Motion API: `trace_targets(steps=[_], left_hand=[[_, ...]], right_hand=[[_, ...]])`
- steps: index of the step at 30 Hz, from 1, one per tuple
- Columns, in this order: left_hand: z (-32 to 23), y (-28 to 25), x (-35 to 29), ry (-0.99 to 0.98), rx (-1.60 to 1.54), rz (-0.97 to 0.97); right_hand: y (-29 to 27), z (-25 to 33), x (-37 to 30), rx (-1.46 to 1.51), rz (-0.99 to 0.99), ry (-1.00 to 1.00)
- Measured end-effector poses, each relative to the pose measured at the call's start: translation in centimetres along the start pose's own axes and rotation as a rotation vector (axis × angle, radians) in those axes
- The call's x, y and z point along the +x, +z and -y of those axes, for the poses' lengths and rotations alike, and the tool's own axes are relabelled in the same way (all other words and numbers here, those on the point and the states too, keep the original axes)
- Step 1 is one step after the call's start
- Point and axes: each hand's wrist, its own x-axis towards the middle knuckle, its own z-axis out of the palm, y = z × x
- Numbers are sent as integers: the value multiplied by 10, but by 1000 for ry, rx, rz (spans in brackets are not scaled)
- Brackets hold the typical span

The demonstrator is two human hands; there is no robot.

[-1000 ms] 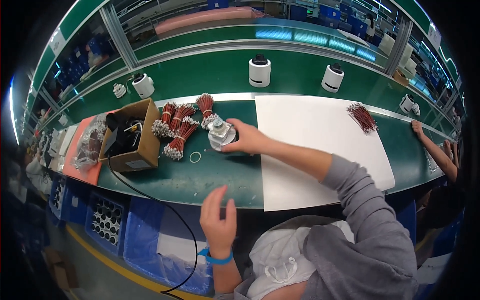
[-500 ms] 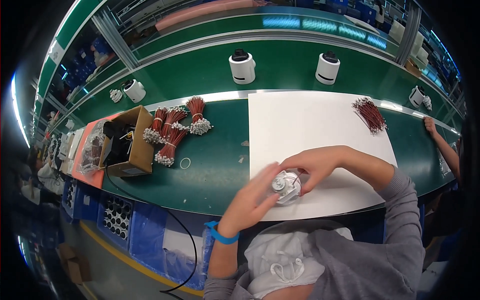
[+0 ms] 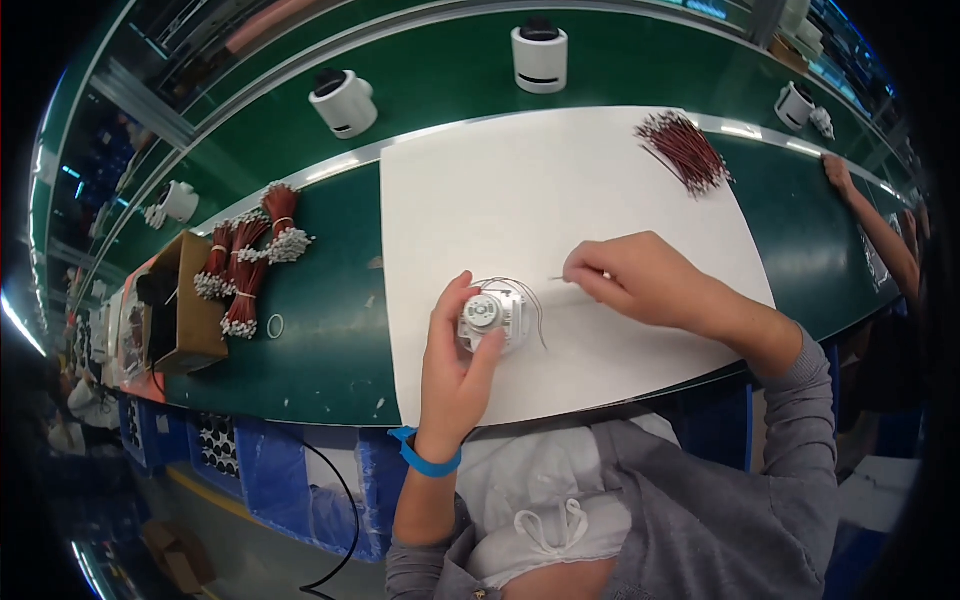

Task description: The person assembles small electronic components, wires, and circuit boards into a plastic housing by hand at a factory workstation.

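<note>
head view: i have the left hand (image 3: 454, 377) curled round the white unit (image 3: 486, 312), thumb and fingers gripping its sides, its round top facing up. the unit is over the near part of the sheet (image 3: 560, 200); resting on it or just above, i cannot tell. the right hand (image 3: 645, 277) is apart from it, to the right, fingertips pinched together on a thin piece (image 3: 558, 278), too small to name. thin leads (image 3: 537, 302) arc out from the unit into the gap between the hands.

as i judge it, the step in hand is working those leads while the left hand steadies the unit. the next move calls for a firm left grip, a fine right pinch and enough slack that nothing tugs.

farther out, red wires (image 3: 685, 155) lie heaped at the sheet's far right corner. left of the sheet, on the green tabletop (image 3: 320, 350), are tied bundles (image 3: 247, 278), a pale ring (image 3: 269, 326) and a box (image 3: 205, 325). beyond, housings (image 3: 541, 65) stand on the shelf (image 3: 440, 85); a co-worker's hand (image 3: 838, 174) is well off to the right. i see nothing blocking my hands; the loose leads could snag.
</note>
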Motion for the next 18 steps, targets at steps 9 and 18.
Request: trace_targets(steps=[9, 18], left_hand=[[24, 28, 10, 49, -29, -85], [32, 27, 12, 80, -48, -181]], right_hand=[[42, -18, -5, 149, -185, -245], [59, -25, 9, 107, -349, -339]])
